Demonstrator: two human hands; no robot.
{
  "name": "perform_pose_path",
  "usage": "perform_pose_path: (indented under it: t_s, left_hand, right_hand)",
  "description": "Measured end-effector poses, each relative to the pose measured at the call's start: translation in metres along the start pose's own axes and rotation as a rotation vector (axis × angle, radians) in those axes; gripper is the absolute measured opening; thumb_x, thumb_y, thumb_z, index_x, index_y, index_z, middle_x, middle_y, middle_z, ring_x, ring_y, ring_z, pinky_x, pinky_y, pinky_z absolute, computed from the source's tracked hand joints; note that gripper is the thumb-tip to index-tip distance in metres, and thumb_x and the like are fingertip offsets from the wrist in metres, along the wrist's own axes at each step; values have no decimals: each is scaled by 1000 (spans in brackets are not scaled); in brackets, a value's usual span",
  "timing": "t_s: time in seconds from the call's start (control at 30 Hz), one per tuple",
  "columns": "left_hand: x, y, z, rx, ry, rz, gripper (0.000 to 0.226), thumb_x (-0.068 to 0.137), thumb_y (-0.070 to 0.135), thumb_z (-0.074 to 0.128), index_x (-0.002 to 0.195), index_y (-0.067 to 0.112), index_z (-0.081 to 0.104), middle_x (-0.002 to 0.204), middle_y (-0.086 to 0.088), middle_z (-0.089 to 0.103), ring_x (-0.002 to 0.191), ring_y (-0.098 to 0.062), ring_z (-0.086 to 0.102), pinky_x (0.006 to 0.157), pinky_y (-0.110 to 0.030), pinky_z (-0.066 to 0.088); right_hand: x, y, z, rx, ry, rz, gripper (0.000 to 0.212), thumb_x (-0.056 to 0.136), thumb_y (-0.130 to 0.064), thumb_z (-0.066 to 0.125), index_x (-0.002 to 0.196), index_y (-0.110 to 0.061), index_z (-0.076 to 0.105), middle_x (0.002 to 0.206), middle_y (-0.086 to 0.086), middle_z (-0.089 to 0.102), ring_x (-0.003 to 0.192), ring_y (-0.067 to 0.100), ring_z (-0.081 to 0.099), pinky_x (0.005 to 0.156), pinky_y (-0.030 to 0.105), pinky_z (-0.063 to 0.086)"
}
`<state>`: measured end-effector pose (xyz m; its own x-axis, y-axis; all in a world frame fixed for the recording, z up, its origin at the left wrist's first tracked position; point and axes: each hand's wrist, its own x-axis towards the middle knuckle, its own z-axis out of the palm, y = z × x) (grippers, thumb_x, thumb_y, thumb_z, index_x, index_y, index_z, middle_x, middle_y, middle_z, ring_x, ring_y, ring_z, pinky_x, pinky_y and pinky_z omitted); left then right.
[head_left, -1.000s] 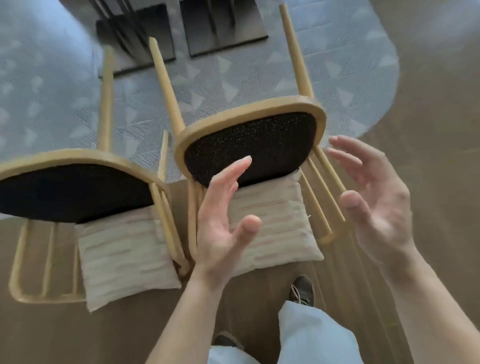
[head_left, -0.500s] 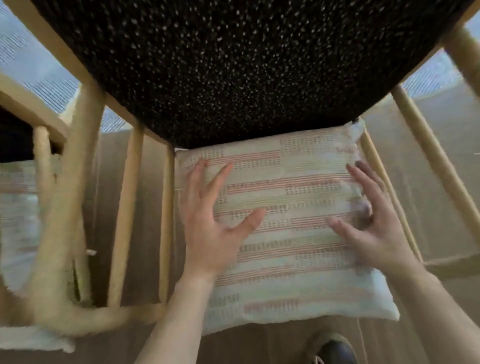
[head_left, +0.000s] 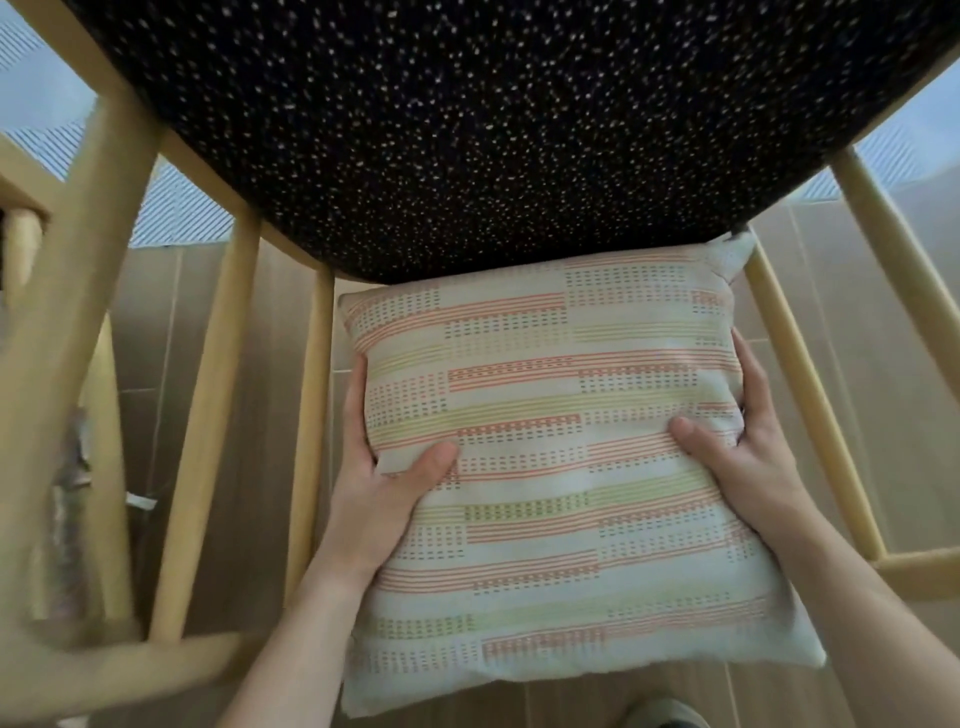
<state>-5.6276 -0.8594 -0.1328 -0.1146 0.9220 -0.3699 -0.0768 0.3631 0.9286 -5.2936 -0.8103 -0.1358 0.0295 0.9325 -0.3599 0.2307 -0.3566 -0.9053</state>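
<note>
Your left hand (head_left: 374, 499) is gripping the left edge of the square off-white cushion (head_left: 561, 467) with red and green woven stripes: the thumb is pressing down on the fabric while the fingers are curling round the side and under it. Your right hand (head_left: 748, 457) is doing the same on the right edge, thumb on top and fingers wrapping the side. Both hands are holding about halfway along the sides.

The cushion is lying over the pale wooden chair back (head_left: 130, 670), between a round wooden spindle (head_left: 306, 415) just beside your left fingers and the right rail (head_left: 810, 395) near your right hand. Its far edge is meeting the rim of the black speckled upholstered seat (head_left: 467, 130), with the far right corner poking up beside that rim. Its near edge is overhanging the frame's near rail. Whether it is resting on the spindles or lifted off them is not showing.

Tan plank floor (head_left: 857, 338) is showing beneath the frame, a grey patterned rug (head_left: 176, 213) beyond the seat, and the toe of a shoe (head_left: 660, 714) below the cushion.
</note>
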Motion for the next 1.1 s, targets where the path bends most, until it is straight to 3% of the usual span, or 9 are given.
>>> perform_pose_path:
  t_s: [0.27, 0.47, 0.53, 0.63, 0.73, 0.8, 0.87, 0.93, 1.1]
  left_hand:
    - [-47, 107, 7, 84, 76, -28, 108, 72, 44, 86, 163, 40, 26, 147, 4, 62, 134, -17, 61, 110, -51, 51]
    - [-102, 291, 1, 70, 3, -133, 94, 76, 43, 84, 157, 42, 37, 139, 12, 67, 127, -9, 65, 103, -33, 55]
    - [-113, 353, 3, 55, -8, -201, 89, 71, 42, 84, 152, 41, 45, 133, 10, 72, 122, -11, 69, 100, -32, 57]
    - [-121, 429, 9, 53, -20, -336, 98, 61, 50, 86, 150, 38, 48, 134, 2, 71, 126, -20, 67, 113, -48, 49]
    - [-120, 479, 19, 49, -20, -441, 102, 53, 53, 88, 147, 39, 51, 125, 6, 74, 117, -17, 71, 103, -41, 56]
    - [-116, 501, 25, 34, -26, -503, 107, 50, 54, 90, 148, 37, 51, 123, 5, 75, 110, -16, 74, 90, -35, 60]
    - [-110, 523, 27, 34, -53, -541, 110, 49, 56, 89, 149, 38, 48, 133, 1, 69, 115, -19, 71, 98, -40, 57]
    - [-97, 544, 25, 18, -63, -601, 117, 46, 56, 89, 152, 34, 44, 139, -6, 65, 123, -26, 66, 110, -48, 51]
    - [-49, 574, 21, 147, -176, -650, 104, 64, 59, 80, 156, 29, 41, 149, -10, 56, 135, -30, 56, 119, -51, 40]
  right_hand:
    - [-50, -109, -21, -61, -17, 86, 95, 63, -71, 86, 147, -63, 41, 138, -20, 66, 123, 9, 68, 110, 50, 51]
    - [-114, -291, -67, -129, -76, 226, 98, 53, -72, 78, 144, -59, 44, 108, -41, 69, 93, -22, 65, 75, 5, 48]
    - [-128, -352, -83, -133, -138, 289, 108, 50, -67, 77, 151, -48, 43, 120, -33, 66, 98, -16, 67, 82, 10, 47]
    - [-134, -425, -103, -189, -205, 383, 109, 60, -57, 79, 159, -39, 38, 143, -12, 60, 125, 9, 61, 109, 31, 42]
    - [-126, -476, -121, -227, -275, 468, 86, 72, -56, 81, 151, -44, 48, 138, -12, 64, 112, 4, 64, 95, 30, 45]
    - [-118, -498, -130, -234, -296, 508, 75, 62, -65, 78, 133, -54, 55, 129, -19, 68, 106, -2, 66, 86, 25, 47]
    - [-109, -517, -132, -262, -319, 551, 68, 53, -73, 75, 118, -65, 54, 122, -28, 66, 105, -4, 64, 82, 22, 46]
    - [-95, -529, -135, -287, -332, 582, 74, 51, -77, 74, 121, -62, 54, 118, -28, 65, 101, -6, 64, 80, 22, 45]
    - [-60, -562, -132, -282, -426, 676, 104, 57, -82, 81, 147, -39, 52, 134, -11, 69, 117, 14, 69, 112, 44, 47]
